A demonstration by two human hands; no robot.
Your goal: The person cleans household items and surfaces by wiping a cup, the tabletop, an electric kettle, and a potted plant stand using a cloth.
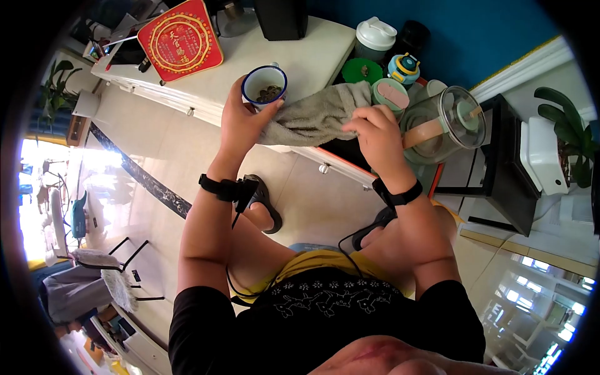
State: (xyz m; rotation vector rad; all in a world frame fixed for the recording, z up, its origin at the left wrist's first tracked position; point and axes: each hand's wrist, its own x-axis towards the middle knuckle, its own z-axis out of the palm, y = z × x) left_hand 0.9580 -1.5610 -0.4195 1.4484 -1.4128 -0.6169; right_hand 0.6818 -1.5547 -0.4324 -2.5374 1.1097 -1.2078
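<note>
My left hand [245, 128] is wrapped round a white mug [261, 76] with a blue rim, which is tipped so its inside faces me. Small dark pieces [269, 94] lie at the bottom of the mug; I cannot make out what they are. A grey-green cloth [315, 115] stretches from beside the mug across to my right hand [380, 134]. The fingers of that hand are bent and pinch the cloth's right part. Whether the left hand also touches the cloth is hidden.
A red square tin [181, 40] sits on the white cabinet [312, 56]. Right of the cloth stand a glass jar [431, 140], a green lid [362, 72], a blue-topped bottle [404, 67] and a white-lidded cup [375, 32]. A fluffy-seated chair [115, 281] is at lower left.
</note>
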